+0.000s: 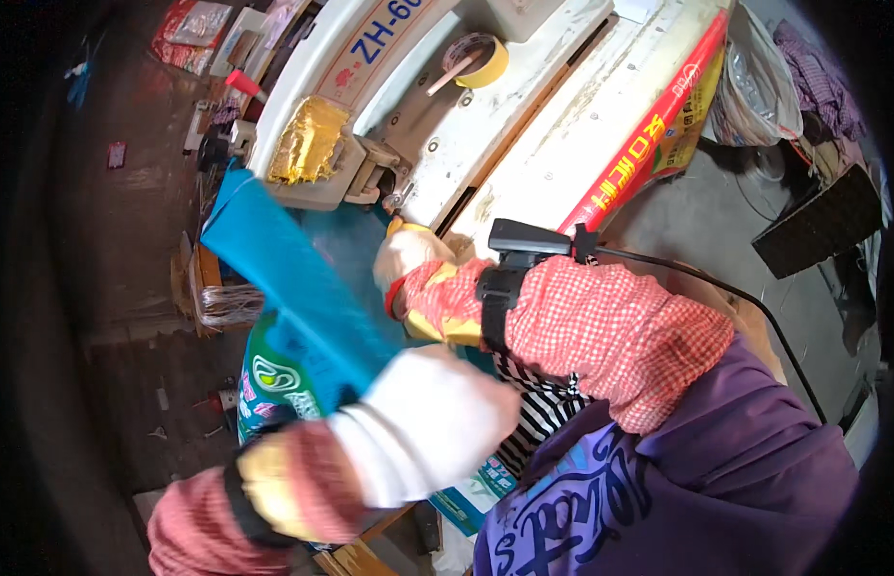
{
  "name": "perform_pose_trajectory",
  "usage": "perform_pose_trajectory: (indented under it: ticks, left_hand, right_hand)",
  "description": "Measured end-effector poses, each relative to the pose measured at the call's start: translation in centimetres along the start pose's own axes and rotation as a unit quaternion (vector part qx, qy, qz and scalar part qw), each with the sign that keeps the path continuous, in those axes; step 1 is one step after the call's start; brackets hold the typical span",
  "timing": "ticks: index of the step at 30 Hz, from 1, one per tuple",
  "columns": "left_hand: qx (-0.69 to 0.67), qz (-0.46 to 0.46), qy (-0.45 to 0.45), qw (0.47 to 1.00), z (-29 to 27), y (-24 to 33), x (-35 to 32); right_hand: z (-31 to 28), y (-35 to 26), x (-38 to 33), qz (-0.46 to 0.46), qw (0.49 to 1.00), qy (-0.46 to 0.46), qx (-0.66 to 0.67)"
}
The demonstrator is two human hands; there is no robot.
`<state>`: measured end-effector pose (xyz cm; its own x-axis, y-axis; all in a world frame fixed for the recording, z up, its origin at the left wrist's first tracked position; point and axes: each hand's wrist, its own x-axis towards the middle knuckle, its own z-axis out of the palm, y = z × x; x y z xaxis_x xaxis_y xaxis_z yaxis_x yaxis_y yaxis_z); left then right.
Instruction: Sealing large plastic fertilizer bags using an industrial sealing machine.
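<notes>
A teal sheet of fabric or thin plastic (289, 259) slants from the sewing machine (370, 58) down toward my left hand. My left hand (428, 422), in a white covering and blurred by motion, is closed at the sheet's near end; its fingertips are hidden. My right hand (413, 254), in a pale covering with yellow at the fingertips, rests low by the machine's presser foot (389, 204), over the edge of the teal material. The grip of its fingers is hidden behind the back of the hand.
A yellow tape roll (483, 62) lies on the machine bed. A green and blue printed bag (274, 379) hangs below the teal sheet. At right are a red and yellow printed strip (639, 154), a white sack (754, 86), a dark board (817, 221) and a black cable (745, 283).
</notes>
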<state>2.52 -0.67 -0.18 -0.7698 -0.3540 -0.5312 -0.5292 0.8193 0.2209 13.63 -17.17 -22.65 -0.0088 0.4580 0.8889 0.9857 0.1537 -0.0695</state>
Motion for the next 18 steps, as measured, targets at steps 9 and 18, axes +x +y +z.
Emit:
perform_pose_trajectory:
  ticks: [9, 18]
  left_hand:
    - [0.005, -0.130, 0.120, 0.984, -2.6, -6.5, 1.9]
    - [-0.210, -0.254, -0.185, 0.926, 8.4, -9.9, -4.2]
  right_hand:
    - [5.1, -9.0, 7.6, 0.834, 0.356, 0.263, -0.329]
    - [10.9, -15.5, 10.9, 0.805, 0.366, 0.342, -0.319]
